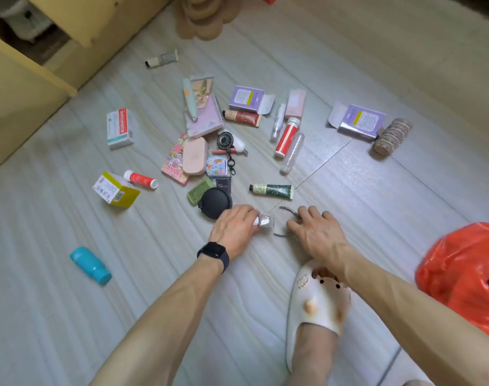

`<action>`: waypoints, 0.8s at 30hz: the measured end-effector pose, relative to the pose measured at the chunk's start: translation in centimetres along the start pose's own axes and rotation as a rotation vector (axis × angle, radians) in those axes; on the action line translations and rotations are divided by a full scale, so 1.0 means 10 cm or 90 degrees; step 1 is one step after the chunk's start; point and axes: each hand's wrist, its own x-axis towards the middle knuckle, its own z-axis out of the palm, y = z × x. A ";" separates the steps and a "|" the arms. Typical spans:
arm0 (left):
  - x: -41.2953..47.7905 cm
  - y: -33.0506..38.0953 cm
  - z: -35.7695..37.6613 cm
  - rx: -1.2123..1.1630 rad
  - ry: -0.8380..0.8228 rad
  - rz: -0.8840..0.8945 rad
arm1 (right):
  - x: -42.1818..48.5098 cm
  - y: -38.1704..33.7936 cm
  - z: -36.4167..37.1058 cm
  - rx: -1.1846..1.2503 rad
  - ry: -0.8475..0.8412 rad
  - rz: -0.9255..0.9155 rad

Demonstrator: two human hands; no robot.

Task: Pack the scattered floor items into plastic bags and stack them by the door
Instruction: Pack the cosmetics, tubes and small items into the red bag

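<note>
Several small items lie scattered on the grey floor. My left hand, with a black watch on its wrist, is closed around a small glittery silver bottle at floor level. My right hand presses down on a thin dark metal hoop, with its fingers curled over it. A black round compact lies just left of my left hand. A green hand-cream tube lies just beyond both hands. A red plastic bag sits at the right edge, beside my right forearm.
A teal bottle lies apart at the left. A yellow-and-white box, red tubes, purple boxes and a pink notebook fill the middle. Yellow furniture runs along the left. My slippered foot stands below my right hand.
</note>
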 end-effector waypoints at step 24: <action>0.84 0.73 0.27 0.178 -0.073 0.001 | -0.72 1.09 0.03 0.320 -0.064 0.364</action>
